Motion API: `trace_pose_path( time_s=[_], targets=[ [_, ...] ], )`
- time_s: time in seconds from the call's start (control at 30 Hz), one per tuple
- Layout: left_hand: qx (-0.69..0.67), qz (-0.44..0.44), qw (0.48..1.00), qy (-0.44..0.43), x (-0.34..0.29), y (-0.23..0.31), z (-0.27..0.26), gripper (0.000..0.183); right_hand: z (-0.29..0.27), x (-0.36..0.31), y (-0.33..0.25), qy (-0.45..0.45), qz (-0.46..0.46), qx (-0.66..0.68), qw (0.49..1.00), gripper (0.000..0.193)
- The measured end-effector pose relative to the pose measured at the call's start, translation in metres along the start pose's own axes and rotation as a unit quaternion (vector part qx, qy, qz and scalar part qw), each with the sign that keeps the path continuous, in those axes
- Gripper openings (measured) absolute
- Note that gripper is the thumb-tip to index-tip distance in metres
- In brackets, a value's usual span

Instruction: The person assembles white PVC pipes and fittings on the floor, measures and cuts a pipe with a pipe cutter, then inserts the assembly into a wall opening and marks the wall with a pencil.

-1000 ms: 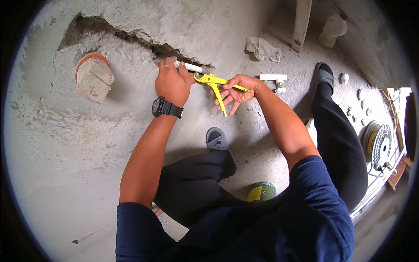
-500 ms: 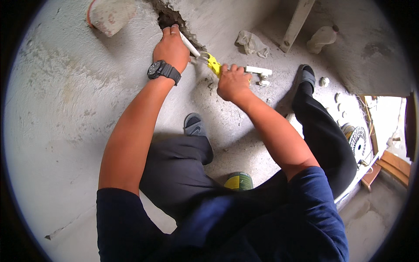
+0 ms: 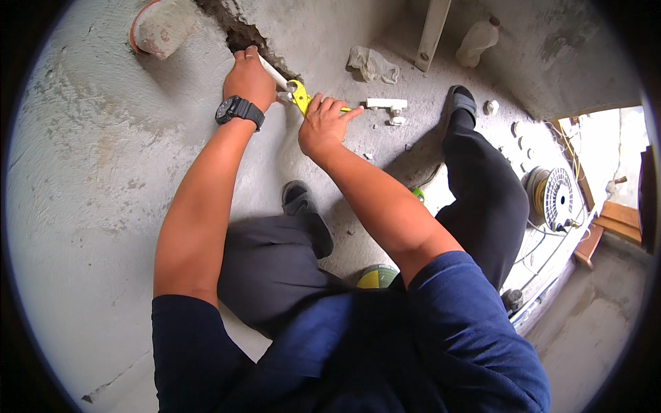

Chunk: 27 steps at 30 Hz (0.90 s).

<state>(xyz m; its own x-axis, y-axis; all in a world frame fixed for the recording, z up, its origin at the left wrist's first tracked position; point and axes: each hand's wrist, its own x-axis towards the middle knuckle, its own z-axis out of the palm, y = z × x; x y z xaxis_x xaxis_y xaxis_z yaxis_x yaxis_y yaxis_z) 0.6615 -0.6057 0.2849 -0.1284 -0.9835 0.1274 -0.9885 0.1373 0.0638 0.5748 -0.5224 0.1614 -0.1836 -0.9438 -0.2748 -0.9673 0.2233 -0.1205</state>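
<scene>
A white plastic pipe [image 3: 273,71] slants out of a rough broken gap [image 3: 241,33] at the foot of the wall. My left hand [image 3: 249,81], a black watch on its wrist, is closed on it close to the gap; part of the fingers is hidden. Yellow pipe cutters [image 3: 300,98] sit with their jaws at the pipe's near end. Round their handles my right hand [image 3: 322,128] is wrapped, with one yellow handle end showing past the fingers. Whether the blade touches the pipe is too small to tell.
A white pipe tee [image 3: 387,104] lies on the floor to the right, below a crumpled plastic bag [image 3: 373,64]. A plastic bottle [image 3: 478,41] and a leaning bar [image 3: 432,34] stand behind. Farther right is a cable reel [image 3: 556,199]. A capped pipe stub [image 3: 165,29] juts from the wall.
My right hand has come closer to my left, and the cutters' jaws now sit around the pipe's end. The view has shifted, so the surroundings appear farther left.
</scene>
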Motion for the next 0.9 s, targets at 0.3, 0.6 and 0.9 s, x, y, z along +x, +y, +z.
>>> trace_pose_path(
  time_s=[0.3, 0.6, 0.9],
  targets=[
    [-0.004, 0.025, 0.999, 0.032, 0.002, -0.006, 0.006, 0.053, 0.001, -0.004, -0.015, 0.034, 0.032, 0.04, 0.998, 0.065],
    [-0.006, 0.054, 0.997, 0.049, 0.002, -0.012, 0.009, 0.04, -0.003, -0.008, -0.031, 0.07, 0.035, 0.036, 0.996, 0.059],
    [-0.003, 0.05, 0.999, 0.003, -0.004, -0.006, -0.001, 0.054, 0.038, -0.005, 0.014, -0.083, 0.036, 0.273, 0.958, 0.05]
  ],
)
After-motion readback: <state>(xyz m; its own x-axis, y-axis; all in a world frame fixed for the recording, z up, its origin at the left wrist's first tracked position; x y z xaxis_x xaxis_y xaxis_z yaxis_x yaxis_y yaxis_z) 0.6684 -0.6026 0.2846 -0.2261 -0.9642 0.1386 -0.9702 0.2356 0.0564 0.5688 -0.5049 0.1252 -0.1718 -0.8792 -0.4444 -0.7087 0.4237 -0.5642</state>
